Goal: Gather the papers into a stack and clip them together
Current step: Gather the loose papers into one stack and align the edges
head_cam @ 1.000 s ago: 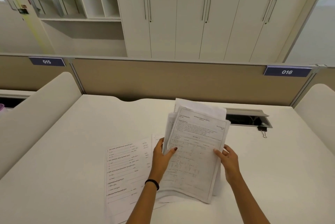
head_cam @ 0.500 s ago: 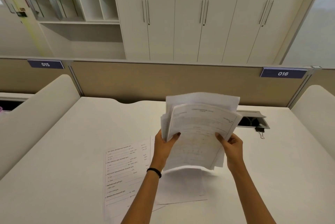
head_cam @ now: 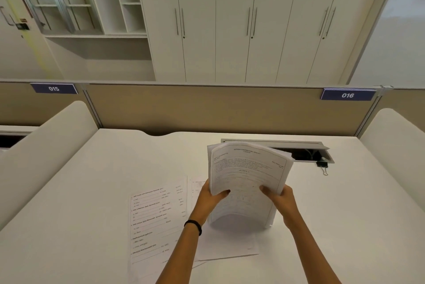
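I hold a stack of printed papers (head_cam: 246,175) upright over the white desk (head_cam: 92,191), its lower edge resting near the desk surface. My left hand (head_cam: 210,198) grips its left edge and my right hand (head_cam: 279,197) grips its right edge. Loose printed sheets (head_cam: 156,219) lie flat on the desk to the left, and a blank-looking sheet (head_cam: 227,244) lies under the stack. A black binder clip (head_cam: 322,165) sits on the desk to the right, beside the cable opening.
An open cable hatch (head_cam: 305,153) is set into the desk behind the stack. A tan partition (head_cam: 207,109) closes the back of the desk, and white curved dividers (head_cam: 46,145) rise on both sides. White cupboards stand beyond.
The stack was lifted off the desk, then brought down upright with its sheets squared together. Both hands stayed on its side edges.
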Demonstrator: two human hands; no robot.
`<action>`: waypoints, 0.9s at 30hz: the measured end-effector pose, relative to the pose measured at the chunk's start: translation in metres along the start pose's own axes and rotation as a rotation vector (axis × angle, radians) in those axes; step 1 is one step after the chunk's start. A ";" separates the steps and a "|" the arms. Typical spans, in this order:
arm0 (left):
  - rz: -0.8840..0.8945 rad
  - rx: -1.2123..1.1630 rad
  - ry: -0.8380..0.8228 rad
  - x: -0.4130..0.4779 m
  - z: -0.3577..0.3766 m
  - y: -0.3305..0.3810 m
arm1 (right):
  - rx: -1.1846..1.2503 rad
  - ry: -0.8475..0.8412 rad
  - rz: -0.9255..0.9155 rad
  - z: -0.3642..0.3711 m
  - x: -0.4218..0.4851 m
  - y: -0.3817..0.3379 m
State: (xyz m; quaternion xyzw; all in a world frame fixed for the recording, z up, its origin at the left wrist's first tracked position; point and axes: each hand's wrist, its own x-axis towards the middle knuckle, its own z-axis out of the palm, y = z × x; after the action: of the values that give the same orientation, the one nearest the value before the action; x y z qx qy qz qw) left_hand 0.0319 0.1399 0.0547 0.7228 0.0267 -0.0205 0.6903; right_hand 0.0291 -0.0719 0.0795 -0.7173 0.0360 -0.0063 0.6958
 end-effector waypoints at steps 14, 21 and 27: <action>0.113 -0.084 0.113 -0.016 0.005 0.024 | 0.015 0.038 -0.011 0.007 -0.012 -0.006; 0.170 -0.137 0.168 -0.024 0.007 0.040 | 0.016 0.029 0.009 -0.003 -0.014 -0.005; 0.300 -0.145 0.222 -0.024 0.015 0.059 | 0.092 0.105 -0.054 0.005 -0.014 -0.025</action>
State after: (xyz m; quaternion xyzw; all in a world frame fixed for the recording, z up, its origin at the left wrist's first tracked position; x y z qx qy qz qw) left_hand 0.0118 0.1218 0.1148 0.6647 -0.0039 0.1647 0.7287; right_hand 0.0164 -0.0656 0.1045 -0.6839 0.0527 -0.0645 0.7248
